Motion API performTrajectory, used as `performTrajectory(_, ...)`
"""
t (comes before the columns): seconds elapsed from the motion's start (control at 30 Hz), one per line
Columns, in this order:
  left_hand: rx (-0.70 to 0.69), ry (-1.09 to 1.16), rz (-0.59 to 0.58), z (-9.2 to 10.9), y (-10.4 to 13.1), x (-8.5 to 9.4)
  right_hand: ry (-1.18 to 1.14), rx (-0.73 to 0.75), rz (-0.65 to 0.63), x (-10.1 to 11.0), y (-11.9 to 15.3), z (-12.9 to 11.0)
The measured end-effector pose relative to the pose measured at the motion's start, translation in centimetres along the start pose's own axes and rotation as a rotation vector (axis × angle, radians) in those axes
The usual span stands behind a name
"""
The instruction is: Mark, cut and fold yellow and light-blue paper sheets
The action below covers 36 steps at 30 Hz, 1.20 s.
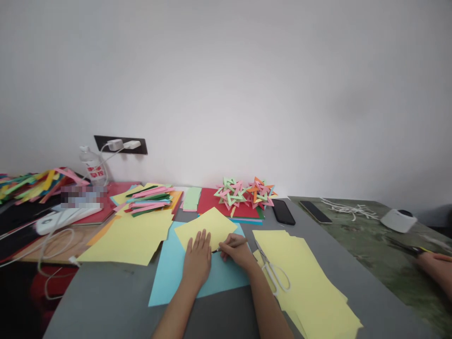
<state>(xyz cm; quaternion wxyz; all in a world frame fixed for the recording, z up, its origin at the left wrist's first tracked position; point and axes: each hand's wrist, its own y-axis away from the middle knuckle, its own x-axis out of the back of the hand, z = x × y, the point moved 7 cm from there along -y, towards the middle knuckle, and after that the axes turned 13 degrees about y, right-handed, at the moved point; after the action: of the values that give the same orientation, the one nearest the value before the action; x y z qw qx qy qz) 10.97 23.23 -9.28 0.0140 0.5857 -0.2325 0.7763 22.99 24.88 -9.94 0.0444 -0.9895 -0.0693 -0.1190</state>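
Note:
A yellow paper square [206,226], turned cornerwise, lies on a light blue sheet [167,278]. My left hand [198,256] rests flat on the lower part of the yellow square, its fingers pointing away from me. In my right hand [236,248] is a slim pen [242,241], pinched between the fingers. Its dark tip points left, close beside my left hand near the yellow square's lower edge. White-handled scissors [273,275] lie to the right on a stack of yellow sheets [314,292].
Yellow sheets [130,240] and cut strips [150,197] lie left. Behind are folded paper stars [231,194], red paper [208,203] and a black phone [283,213]. A bottle [94,167] and cables stand at left. At far right, another person's hand [436,268] holds scissors.

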Motion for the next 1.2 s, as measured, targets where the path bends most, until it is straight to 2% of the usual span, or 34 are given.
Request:
performTrajectory(0.3,0.001,-0.015,-0.007,0.1,0.0,0.0,0.045,-0.050,0.087,1.1,-0.2,1.0)
performTrajectory(0.5,-0.012,-0.007,0.029,-0.1,0.1,-0.3,0.079,-0.068,0.242,3.2,-0.1,1.8)
performTrajectory(0.7,-0.003,-0.012,0.010,-0.1,0.0,-0.3,0.069,-0.117,0.418,5.4,-0.1,2.8)
performTrajectory(0.87,-0.006,-0.006,0.023,-0.1,0.0,-0.2,-0.004,-0.109,0.498,6.4,0.1,2.8)
performTrajectory(0.97,-0.006,-0.010,0.028,-0.2,0.0,-0.3,-0.013,-0.111,0.481,6.3,0.1,2.7)
performTrajectory(1.1,-0.010,-0.002,0.030,-0.1,0.1,-0.2,0.081,-0.059,0.344,5.0,-0.4,1.9)
performTrajectory(1.2,-0.009,0.005,0.027,0.0,0.1,-0.1,0.120,-0.043,0.359,4.9,-0.4,1.7)
